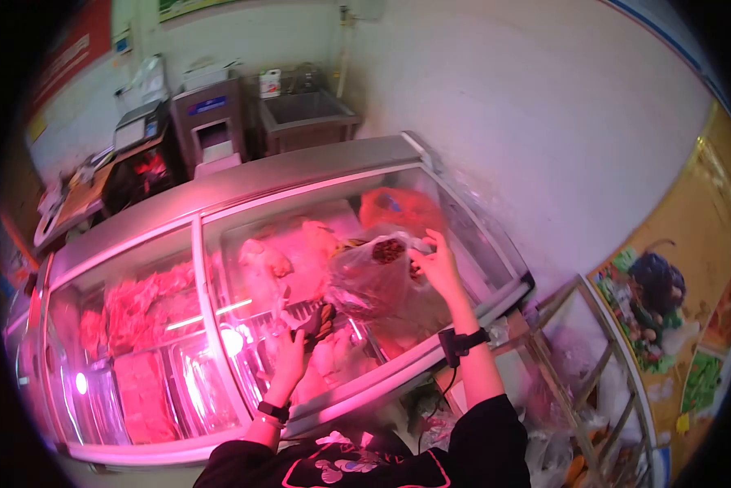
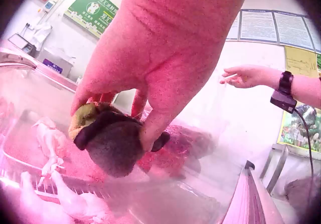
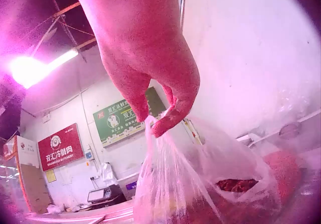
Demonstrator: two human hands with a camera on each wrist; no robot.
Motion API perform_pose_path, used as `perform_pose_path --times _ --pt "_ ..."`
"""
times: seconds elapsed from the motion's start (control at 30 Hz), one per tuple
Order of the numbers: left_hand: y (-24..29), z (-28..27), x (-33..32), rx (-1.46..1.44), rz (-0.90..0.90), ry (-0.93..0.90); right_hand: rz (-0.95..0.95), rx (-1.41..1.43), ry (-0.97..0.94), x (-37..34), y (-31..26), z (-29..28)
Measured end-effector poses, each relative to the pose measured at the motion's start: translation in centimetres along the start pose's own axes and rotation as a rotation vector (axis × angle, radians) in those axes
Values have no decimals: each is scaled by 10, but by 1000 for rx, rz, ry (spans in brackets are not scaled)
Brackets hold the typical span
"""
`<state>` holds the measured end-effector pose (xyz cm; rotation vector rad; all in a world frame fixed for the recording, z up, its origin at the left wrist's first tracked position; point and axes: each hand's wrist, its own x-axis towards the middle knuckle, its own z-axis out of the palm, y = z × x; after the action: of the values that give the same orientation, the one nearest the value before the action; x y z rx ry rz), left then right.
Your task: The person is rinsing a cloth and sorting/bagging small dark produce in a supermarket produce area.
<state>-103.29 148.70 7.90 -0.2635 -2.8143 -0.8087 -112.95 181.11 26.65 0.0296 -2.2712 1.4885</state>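
My left hand (image 1: 289, 362) (image 2: 160, 53) grips a dark, rounded, meat-like piece (image 2: 113, 146) with a yellowish fold at one side, over the glass-sided display case. My right hand (image 1: 438, 267) (image 3: 150, 58) pinches the gathered rim of a clear plastic bag (image 1: 365, 286) (image 3: 168, 184) between thumb and fingers. Dark red pieces (image 1: 388, 250) (image 3: 236, 185) show at the bag's opening. The bag hangs to the right of the left hand, and the two do not touch. Pale whole poultry (image 1: 264, 259) (image 2: 49, 136) lies in the case, left of the bag.
An orange-red bag (image 1: 402, 210) sits at the case's back right corner. Slabs of meat (image 1: 141, 394) fill its left section, behind a white divider (image 1: 207, 301). Beyond stand a scale (image 1: 139, 126) and a steel sink (image 1: 304, 110). A wooden frame (image 1: 556, 390) stands at the right.
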Motion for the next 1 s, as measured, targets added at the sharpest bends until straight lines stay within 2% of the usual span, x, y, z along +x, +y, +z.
perform_pose_path --times 0.03,0.1,0.13,0.17,0.23,0.3,0.37,0.43,0.53,0.57,0.63,0.67,0.7,0.77,0.8,0.83,0.9,0.93,1.0 --pt "12 -11 4 -65 -21 -25 -102 -79 62 -5 0 -8" --pt "14 -5 15 -29 73 52 -72 -96 94 -22 -15 -28" --pt "20 -8 22 -106 -5 -12 -94 -97 112 -32 -15 -35" --pt "29 -11 29 -87 -8 7 -112 -101 140 -43 -12 -42" --pt "18 1 42 -134 72 18 -122 -36 142 -64 2 -53" --pt "16 8 56 -255 -14 -10 -105 -15 151 -88 15 -68" --pt "28 2 61 -559 -178 -155 -1 -38 147 -113 18 -89" --pt "106 -43 57 -506 -28 -144 78 -83 86 -139 24 -113" --pt "161 -48 58 -511 211 -250 77 -123 33 -167 32 -140" --pt "183 -46 54 -597 127 -333 72 -130 1 -173 31 -147" --pt "227 -35 53 -647 142 -497 138 -100 -56 -185 21 -160" --pt "245 -24 50 -825 135 -539 121 -21 -55 -187 21 -163" --pt "247 -5 52 -844 283 -614 136 -24 -36 -193 28 -166" --pt "286 4 41 -1098 133 -859 293 25 -14 -207 44 -172" --pt "304 3 39 -1139 -1 -1006 365 41 9 -211 44 -181" --pt "313 16 38 -1150 146 -1000 368 42 30 -215 42 -191" --pt "347 18 32 -1224 228 -1043 324 -21 263 -225 39 -211" --pt "355 23 31 -1218 239 -1064 228 -52 314 -231 39 -221" --pt "363 34 31 -1147 279 -1086 173 17 362 -242 38 -233"
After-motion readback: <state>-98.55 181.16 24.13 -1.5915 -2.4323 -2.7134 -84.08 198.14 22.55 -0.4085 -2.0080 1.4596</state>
